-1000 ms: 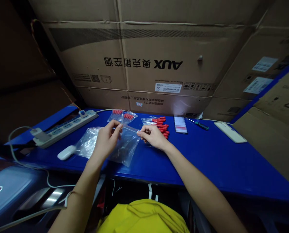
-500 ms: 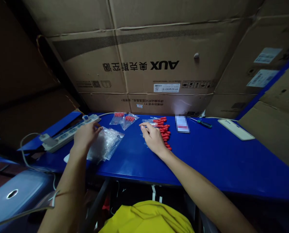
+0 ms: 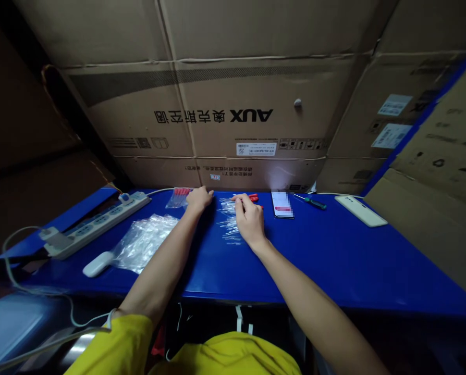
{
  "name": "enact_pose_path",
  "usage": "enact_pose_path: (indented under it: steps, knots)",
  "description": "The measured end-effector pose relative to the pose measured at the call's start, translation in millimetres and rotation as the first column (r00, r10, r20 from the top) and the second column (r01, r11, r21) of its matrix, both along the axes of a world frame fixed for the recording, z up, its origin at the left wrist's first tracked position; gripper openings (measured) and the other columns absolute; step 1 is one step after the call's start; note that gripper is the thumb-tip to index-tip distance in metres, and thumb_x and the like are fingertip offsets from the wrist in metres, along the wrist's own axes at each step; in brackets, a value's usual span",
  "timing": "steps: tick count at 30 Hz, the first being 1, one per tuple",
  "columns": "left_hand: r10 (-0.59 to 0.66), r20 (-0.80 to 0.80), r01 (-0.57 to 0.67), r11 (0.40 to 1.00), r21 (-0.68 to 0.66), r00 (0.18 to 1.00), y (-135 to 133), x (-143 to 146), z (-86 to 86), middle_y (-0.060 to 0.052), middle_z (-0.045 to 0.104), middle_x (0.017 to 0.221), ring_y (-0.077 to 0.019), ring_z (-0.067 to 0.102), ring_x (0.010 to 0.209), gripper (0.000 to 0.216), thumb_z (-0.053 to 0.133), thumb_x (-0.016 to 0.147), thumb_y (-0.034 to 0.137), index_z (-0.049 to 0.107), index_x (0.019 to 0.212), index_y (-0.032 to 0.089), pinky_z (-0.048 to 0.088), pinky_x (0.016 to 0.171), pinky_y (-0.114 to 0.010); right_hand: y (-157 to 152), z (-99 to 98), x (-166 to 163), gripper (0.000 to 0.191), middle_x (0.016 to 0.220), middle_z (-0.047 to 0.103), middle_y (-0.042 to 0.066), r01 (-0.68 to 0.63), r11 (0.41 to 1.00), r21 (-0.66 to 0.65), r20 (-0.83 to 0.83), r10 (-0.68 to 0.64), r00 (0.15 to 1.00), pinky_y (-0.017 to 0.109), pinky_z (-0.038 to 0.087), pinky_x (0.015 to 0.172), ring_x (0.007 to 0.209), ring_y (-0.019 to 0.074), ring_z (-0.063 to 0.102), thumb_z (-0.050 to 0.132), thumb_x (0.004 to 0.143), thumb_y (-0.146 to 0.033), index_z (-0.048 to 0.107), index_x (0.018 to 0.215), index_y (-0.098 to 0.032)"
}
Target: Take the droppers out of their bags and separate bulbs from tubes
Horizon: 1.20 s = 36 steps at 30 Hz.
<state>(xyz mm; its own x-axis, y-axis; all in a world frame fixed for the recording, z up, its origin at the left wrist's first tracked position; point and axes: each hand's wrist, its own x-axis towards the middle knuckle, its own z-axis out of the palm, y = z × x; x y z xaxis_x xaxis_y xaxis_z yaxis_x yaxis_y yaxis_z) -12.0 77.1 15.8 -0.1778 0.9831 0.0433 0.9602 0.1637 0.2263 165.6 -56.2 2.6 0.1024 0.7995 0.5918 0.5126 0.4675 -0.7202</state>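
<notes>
My left hand (image 3: 199, 199) reaches to the back of the blue table, beside a small clear bag (image 3: 178, 197) of red-handled, thin-shafted tools. Its fingers are curled and partly hidden, and a second such bag seen earlier is covered by it. My right hand (image 3: 250, 219) is bent over a row of loose red-handled tools (image 3: 230, 229), whose thin shiny shafts point left. Thumb and fingers are drawn together there; what lies between them cannot be made out. A stack of clear plastic bags (image 3: 147, 240) lies left of my left forearm.
A white power strip (image 3: 100, 224) and a white mouse-shaped object (image 3: 98, 264) occupy the left side. Right of the tools lie a phone with a lit screen (image 3: 282, 204), a green-handled screwdriver (image 3: 313, 203) and a pale phone (image 3: 360, 210). Cardboard (image 3: 217, 88) walls the back.
My left hand has left the stack of clear bags and moved right and back to the small filled bags. The right hand stays over the loose tools, its fingers more curled. The view has shifted slightly.
</notes>
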Motion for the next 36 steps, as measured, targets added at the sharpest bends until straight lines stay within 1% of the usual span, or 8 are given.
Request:
enact_pose_path:
  steps: [7,15,19,22,25,27,30,36]
  knots:
    - [0.099,0.015,-0.099,0.995,-0.016,0.995,2,-9,-9.2,-0.028,0.073,0.132,-0.0424,0.07,0.125,0.069,0.071,0.086,0.065,0.072,0.129,0.01,0.057,0.096,-0.042,2,-0.2,3,0.034,0.079,0.075,0.002,-0.008,1.0,0.019,-0.006,0.008,1.0,0.027,0.042,0.067,0.068,0.0192,0.069,0.041,0.109,-0.038,0.071,0.101,-0.024]
    - [0.069,0.051,-0.068,0.998,-0.019,0.996,0,-10,-4.6,-0.029,0.073,0.131,-0.0417,0.071,0.124,0.046,0.065,0.091,0.041,0.077,0.122,0.009,0.057,0.093,-0.041,8,-2.4,7,0.035,0.079,0.075,0.003,0.005,1.0,0.002,0.004,-0.005,1.0,0.028,0.042,0.066,0.068,0.0206,0.07,0.04,0.108,-0.039,0.071,0.098,-0.024]
    - [-0.015,0.097,0.016,1.0,-0.005,0.995,-10,-13,8.3,-0.024,0.078,0.12,-0.0365,0.075,0.112,0.034,0.062,0.092,0.036,0.08,0.11,0.013,0.054,0.084,-0.035,12,-2.9,11,0.035,0.078,0.075,0.003,0.008,1.0,-0.024,-0.023,-0.008,1.0,0.029,0.045,0.069,0.072,0.0211,0.071,0.042,0.107,-0.04,0.071,0.095,-0.024]
    - [-0.187,0.154,0.175,0.981,0.083,0.97,-26,-8,22.0,-0.015,0.082,0.101,-0.0272,0.075,0.095,0.028,0.056,0.094,0.033,0.079,0.094,0.018,0.049,0.078,-0.03,19,-5.0,12,0.032,0.074,0.071,0.0,-0.064,0.994,-0.088,-0.137,0.052,0.989,0.027,0.048,0.067,0.068,0.0186,0.068,0.049,0.104,-0.047,0.07,0.096,-0.024]
    - [-0.474,0.223,0.418,0.871,0.256,0.852,-46,8,29.3,-0.009,0.079,0.086,-0.0216,0.069,0.079,0.028,0.051,0.095,0.027,0.074,0.082,0.018,0.043,0.071,-0.029,30,-7.0,11,0.039,0.075,0.07,-0.001,-0.233,0.949,-0.212,-0.401,0.133,0.906,0.023,0.045,0.051,0.054,0.0127,0.061,0.061,0.095,-0.061,0.068,0.101,-0.023]
    - [-0.573,0.227,0.492,0.807,0.328,0.788,-60,23,29.3,-0.008,0.076,0.081,-0.0199,0.065,0.072,0.025,0.051,0.095,0.027,0.071,0.081,0.018,0.039,0.068,-0.029,35,-7.2,12,0.049,0.079,0.071,0.0,-0.358,0.893,-0.273,-0.567,0.151,0.81,0.021,0.043,0.044,0.051,0.0107,0.06,0.07,0.086,-0.067,0.068,0.103,-0.021]
    - [-0.575,0.209,0.48,0.795,0.371,0.791,-79,43,26.3,-0.007,0.074,0.078,-0.0195,0.061,0.067,0.028,0.052,0.1,0.035,0.068,0.085,0.019,0.032,0.062,-0.03,38,-5.7,16,0.054,0.077,0.072,0.001,-0.414,0.867,-0.276,-0.661,0.141,0.737,0.021,0.047,0.044,0.056,0.0122,0.064,0.08,0.075,-0.066,0.072,0.1,-0.019]
    - [-0.505,0.21,0.412,0.834,0.366,0.837,-97,57,25.9,-0.007,0.075,0.08,-0.0235,0.066,0.075,0.026,0.055,0.1,0.039,0.068,0.085,0.022,0.031,0.063,-0.03,35,0.9,32,0.04,0.074,0.073,0.001,-0.348,0.9,-0.262,-0.617,0.121,0.777,0.026,0.052,0.052,0.062,0.0145,0.061,0.086,0.066,-0.052,0.081,0.086,-0.018]
